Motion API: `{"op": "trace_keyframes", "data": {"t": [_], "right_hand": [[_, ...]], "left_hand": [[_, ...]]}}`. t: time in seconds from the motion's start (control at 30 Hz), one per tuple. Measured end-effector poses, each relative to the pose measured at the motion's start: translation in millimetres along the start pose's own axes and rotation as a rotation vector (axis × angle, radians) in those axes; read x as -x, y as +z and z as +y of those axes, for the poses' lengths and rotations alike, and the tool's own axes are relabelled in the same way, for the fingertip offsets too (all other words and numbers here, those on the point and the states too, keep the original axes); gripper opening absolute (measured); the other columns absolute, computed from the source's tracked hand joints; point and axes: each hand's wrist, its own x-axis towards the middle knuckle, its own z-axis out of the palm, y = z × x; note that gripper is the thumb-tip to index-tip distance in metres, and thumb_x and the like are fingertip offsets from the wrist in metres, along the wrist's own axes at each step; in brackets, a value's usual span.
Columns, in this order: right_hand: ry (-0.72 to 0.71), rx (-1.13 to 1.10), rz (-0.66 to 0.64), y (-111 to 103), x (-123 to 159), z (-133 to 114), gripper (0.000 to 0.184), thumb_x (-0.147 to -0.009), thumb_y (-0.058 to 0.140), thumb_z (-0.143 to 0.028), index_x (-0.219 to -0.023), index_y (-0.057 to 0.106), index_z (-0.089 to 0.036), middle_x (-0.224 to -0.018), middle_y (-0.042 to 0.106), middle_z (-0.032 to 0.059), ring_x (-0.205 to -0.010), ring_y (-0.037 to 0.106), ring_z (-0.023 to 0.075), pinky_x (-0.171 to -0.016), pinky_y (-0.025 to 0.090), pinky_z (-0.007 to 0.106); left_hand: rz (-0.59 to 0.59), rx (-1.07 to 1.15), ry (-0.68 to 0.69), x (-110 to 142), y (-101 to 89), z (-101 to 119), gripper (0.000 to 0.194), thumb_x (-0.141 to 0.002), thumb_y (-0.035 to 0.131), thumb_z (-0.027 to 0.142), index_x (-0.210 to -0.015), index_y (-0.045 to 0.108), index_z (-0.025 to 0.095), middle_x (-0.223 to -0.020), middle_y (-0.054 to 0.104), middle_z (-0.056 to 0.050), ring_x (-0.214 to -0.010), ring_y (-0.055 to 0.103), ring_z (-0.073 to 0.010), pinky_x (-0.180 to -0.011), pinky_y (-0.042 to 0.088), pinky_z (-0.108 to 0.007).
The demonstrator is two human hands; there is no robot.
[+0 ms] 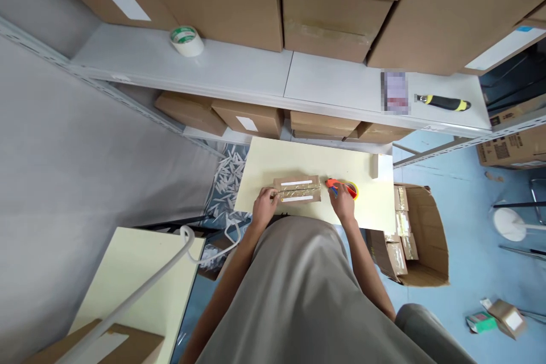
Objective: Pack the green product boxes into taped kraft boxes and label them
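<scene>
A small brown cardboard box (297,189) lies on the cream table, with shiny tape along its middle seam and two white strips on top. My left hand (264,207) grips its left end, fingers bent against the edge. Just off the box's right end, my right hand (343,205) is closed round a red-orange tape dispenser (335,183). A yellow ring and a blue part show on the dispenser; my fingers hide some of it. The dispenser and the box are apart.
On the table (324,153) stands a small white box (381,166) at right. A large open carton (426,227) of taped boxes sits beside it on the floor. The shelf (243,71) ahead carries a tape roll (186,41), a utility knife (443,102) and big cartons.
</scene>
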Motion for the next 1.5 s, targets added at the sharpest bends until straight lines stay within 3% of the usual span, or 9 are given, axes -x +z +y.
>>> {"op": "trace_keyframes", "data": {"t": [0.13,0.3,0.53,0.7,0.87,1.07,1.17,1.27,1.5], "right_hand": [[0.201,0.049,0.041,20,-10,30,0.047,-0.094,0.07,-0.026,-0.138,0.062,-0.011,-0.14,0.069,0.0305,-0.137,0.066,0.042,-0.118,0.049,0.057],[0.149,-0.084,0.126,42,-25,44,0.033,-0.098,0.06,-0.034,-0.126,0.064,-0.016,-0.117,0.077,0.0221,-0.126,0.071,0.0351,-0.117,0.05,0.055],[0.081,-0.231,-0.113,-17,-29,47,0.044,-0.094,0.063,-0.057,-0.114,0.065,-0.018,-0.098,0.078,0.0154,-0.091,0.076,0.0339,-0.086,0.061,0.048],[-0.117,-0.617,-0.436,-76,-25,10,0.062,-0.085,0.072,-0.079,-0.097,0.069,-0.018,-0.089,0.079,0.0121,-0.08,0.073,0.0279,-0.074,0.06,0.04],[-0.292,-0.651,-0.744,-86,-38,-54,0.07,-0.078,0.079,-0.086,-0.089,0.069,-0.018,-0.075,0.073,0.0057,-0.067,0.065,0.0209,-0.063,0.055,0.033],[-0.509,-0.496,-0.851,-70,-66,-94,0.07,-0.077,0.084,-0.08,-0.1,0.077,-0.013,-0.084,0.073,0.0028,-0.08,0.066,0.0205,-0.072,0.054,0.029],[-0.537,-0.432,-0.88,-67,-73,-97,0.069,-0.077,0.084,-0.078,-0.098,0.078,-0.013,-0.087,0.072,0.0034,-0.083,0.064,0.0199,-0.075,0.052,0.029],[-0.531,-0.368,-0.908,-68,-78,-97,0.068,-0.078,0.083,-0.079,-0.095,0.076,-0.013,-0.083,0.068,0.002,-0.077,0.059,0.0176,-0.07,0.048,0.028],[-0.524,-0.27,-0.939,-68,-82,-101,0.064,-0.077,0.083,-0.078,-0.088,0.074,-0.016,-0.074,0.059,-0.0021,-0.07,0.05,0.0136,-0.063,0.041,0.026]], "left_hand": [[0.007,-0.041,-0.018,-3,0.8,4,0.011,-0.1,0.064,0.02,-0.108,0.07,0.025,-0.12,0.073,-0.009,-0.095,0.076,-0.0238,-0.098,0.061,-0.04],[-0.008,-0.054,-0.034,-5,1.0,8,0.009,-0.1,0.065,0.021,-0.107,0.069,0.024,-0.121,0.072,-0.009,-0.096,0.076,-0.024,-0.099,0.06,-0.039],[0.0,-0.059,-0.059,-4,5.3,9,0.012,-0.099,0.066,0.019,-0.11,0.069,0.024,-0.122,0.072,-0.01,-0.102,0.076,-0.0259,-0.1,0.06,-0.04],[0.005,-0.041,-0.072,-4,9.7,8,0.016,-0.098,0.065,0.018,-0.112,0.07,0.023,-0.125,0.072,-0.011,-0.104,0.076,-0.0276,-0.102,0.06,-0.042],[0.017,0.02,-0.094,-2,11.9,7,0.019,-0.097,0.064,0.02,-0.114,0.072,0.023,-0.127,0.072,-0.012,-0.099,0.075,-0.0272,-0.104,0.061,-0.044],[0.165,0.262,-0.081,1,3.0,21,0.023,-0.1,0.062,0.033,-0.114,0.077,0.021,-0.128,0.074,-0.014,-0.126,0.068,-0.0306,-0.115,0.055,-0.045],[0.094,0.609,-0.256,1,-0.9,32,0.054,-0.105,0.052,0.065,-0.109,0.077,0.017,-0.11,0.078,-0.014,-0.102,0.074,-0.0273,-0.089,0.06,-0.04],[-0.032,0.909,-0.396,0,-3.6,44,0.078,-0.091,0.056,0.091,-0.099,0.075,0.015,-0.089,0.075,-0.012,-0.081,0.071,-0.023,-0.07,0.053,-0.032],[-0.022,0.955,-0.39,-1,-5.2,57,0.067,-0.077,0.08,0.084,-0.088,0.072,0.018,-0.068,0.056,0.001,-0.063,0.05,-0.0141,-0.059,0.035,-0.028]]}}
